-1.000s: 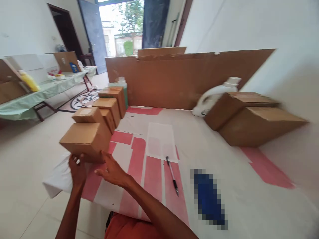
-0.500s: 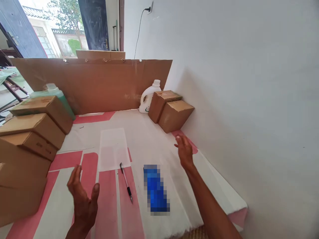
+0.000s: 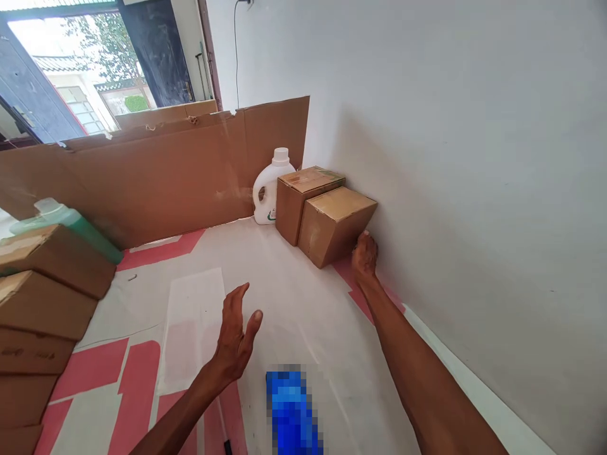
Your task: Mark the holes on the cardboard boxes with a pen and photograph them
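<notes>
My left hand (image 3: 238, 333) is raised over the white cloth with its fingers apart and nothing in them. At the near right corner of a brown cardboard box (image 3: 337, 224) is my right hand (image 3: 365, 254), between that box and the wall. Its fingers are partly hidden, holding nothing visible; whether it touches the box I cannot tell. A second cardboard box (image 3: 303, 205) stands against the first one's far side. Below my left hand a pen (image 3: 222, 420) lies partly behind my wrist. A blurred blue object (image 3: 294, 411) lies at the bottom of the view.
A white jug with a handle (image 3: 270, 189) stands behind the two boxes, by an upright cardboard panel (image 3: 190, 170). Several boxes (image 3: 42, 316) line the left side, with a green jug (image 3: 90, 230) behind them. A pale sheet (image 3: 192, 322) lies on the cloth. A wall (image 3: 450, 189) bounds the right.
My right hand has moved forward to the near cardboard box. My left hand has swung right and forward over the cloth. The view has turned to the right and tilted.
</notes>
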`<action>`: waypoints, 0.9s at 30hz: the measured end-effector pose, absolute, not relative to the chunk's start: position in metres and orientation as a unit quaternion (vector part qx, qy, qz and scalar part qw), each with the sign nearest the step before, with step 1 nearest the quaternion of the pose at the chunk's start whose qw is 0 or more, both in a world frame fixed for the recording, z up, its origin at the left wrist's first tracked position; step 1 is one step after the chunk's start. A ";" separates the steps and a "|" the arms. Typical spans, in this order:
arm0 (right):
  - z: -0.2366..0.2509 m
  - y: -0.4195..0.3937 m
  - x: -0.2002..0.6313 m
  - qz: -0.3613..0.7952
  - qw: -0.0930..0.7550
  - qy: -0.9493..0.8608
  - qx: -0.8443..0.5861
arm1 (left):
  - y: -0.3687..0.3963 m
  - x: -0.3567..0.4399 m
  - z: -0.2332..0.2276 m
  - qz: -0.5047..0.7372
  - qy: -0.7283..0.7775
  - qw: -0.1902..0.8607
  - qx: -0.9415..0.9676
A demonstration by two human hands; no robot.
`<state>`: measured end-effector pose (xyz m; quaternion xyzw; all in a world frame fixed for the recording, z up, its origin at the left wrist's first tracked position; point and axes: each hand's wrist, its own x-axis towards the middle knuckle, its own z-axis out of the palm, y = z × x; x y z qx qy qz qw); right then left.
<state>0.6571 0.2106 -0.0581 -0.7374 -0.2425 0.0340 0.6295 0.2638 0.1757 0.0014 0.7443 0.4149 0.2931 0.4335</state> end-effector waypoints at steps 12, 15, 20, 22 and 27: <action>-0.048 0.167 0.628 0.131 0.665 -0.181 -0.712 | 0.262 0.387 -0.004 0.259 0.386 0.548 0.696; -0.044 0.167 0.593 0.171 0.679 -0.202 -0.684 | 0.266 0.410 -0.002 0.247 0.365 0.578 0.687; -0.031 0.173 0.521 0.203 0.689 -0.256 -0.648 | 0.247 0.391 0.012 0.254 0.335 0.594 0.686; -0.023 0.173 0.489 0.236 0.684 -0.281 -0.630 | 0.236 0.352 0.019 0.279 0.345 0.584 0.679; 0.000 0.172 0.378 0.347 0.647 -0.374 -0.567 | 0.199 0.201 0.027 0.396 0.391 0.513 0.653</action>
